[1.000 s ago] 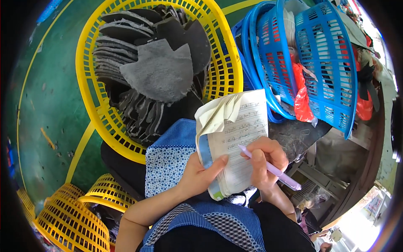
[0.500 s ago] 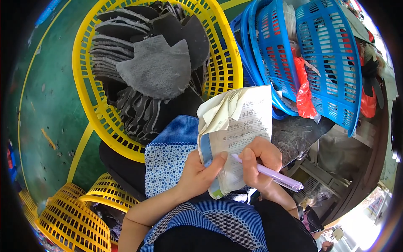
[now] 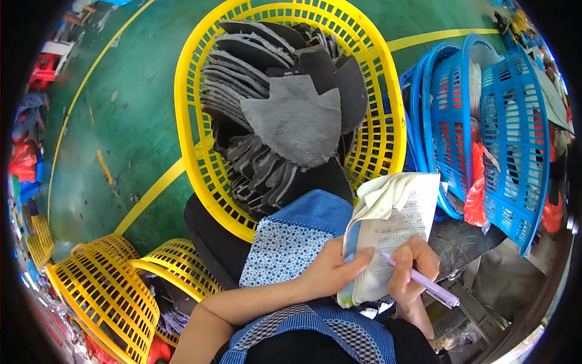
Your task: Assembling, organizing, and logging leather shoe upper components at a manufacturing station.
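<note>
A worn notebook (image 3: 397, 209) with curled pages and handwritten lines lies open above my lap. My left hand (image 3: 339, 267) grips its left edge, thumb across the page. In my right hand (image 3: 415, 270) is a light purple pen (image 3: 438, 291), its tip at the lined page just right of my left thumb. Beyond the notebook stands a yellow plastic basket (image 3: 193, 167) holding stacked dark grey fabric pieces. On top of the stack lies one fuzzy grey cut piece (image 3: 297, 118) with a notched edge.
Blue baskets (image 3: 515, 139) lie tipped on their sides at the right, with a red plastic bag (image 3: 476, 188) among them. More yellow baskets (image 3: 100, 297) sit at the lower left. A blue patterned apron (image 3: 291, 249) covers my lap. Yellow lines cross the green floor (image 3: 139, 79).
The view has shifted, so baskets, notebook and hands all appear farther right and lower. Both hands keep their holds; the pen tip stays close to the page.
</note>
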{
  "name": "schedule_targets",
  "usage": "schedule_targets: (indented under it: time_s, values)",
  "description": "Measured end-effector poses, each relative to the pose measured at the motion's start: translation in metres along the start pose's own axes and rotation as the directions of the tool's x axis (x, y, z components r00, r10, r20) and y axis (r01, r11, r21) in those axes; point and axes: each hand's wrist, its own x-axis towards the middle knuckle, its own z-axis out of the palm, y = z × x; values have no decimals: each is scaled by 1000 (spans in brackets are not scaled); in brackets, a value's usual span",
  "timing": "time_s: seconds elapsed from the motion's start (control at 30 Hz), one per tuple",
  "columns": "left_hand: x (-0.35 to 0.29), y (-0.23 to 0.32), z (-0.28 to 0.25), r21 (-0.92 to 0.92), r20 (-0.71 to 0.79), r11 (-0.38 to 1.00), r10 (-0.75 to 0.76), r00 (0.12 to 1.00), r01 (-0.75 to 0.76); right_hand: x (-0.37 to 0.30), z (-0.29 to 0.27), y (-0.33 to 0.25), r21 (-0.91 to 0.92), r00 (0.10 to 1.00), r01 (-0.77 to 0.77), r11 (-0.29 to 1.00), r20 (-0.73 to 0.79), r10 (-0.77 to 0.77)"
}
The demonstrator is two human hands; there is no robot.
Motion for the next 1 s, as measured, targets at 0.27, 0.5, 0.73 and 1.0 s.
schedule_targets:
  time_s: [0.27, 0.5, 0.73, 1.0]
  values:
    - [-1, 1, 1, -27, -84, 999, 26, 996, -29, 12, 8, -1, 54, 996, 90, 994, 7, -91]
    - [-7, 6, -5, 30, -128, 998, 54, 990, -50, 21, 8, 2, 239, 990, 132, 962, 10, -138]
    - [-6, 3, -3, 120, -128, 988, 108, 986, -93, 17, 16, -25, 342, 995, -58, 938, -58, 82]
    - [-8, 7, 0, -70, -139, 994, 71, 988, -82, 11, 18, -5, 241, 997, 46, 969, -78, -28]
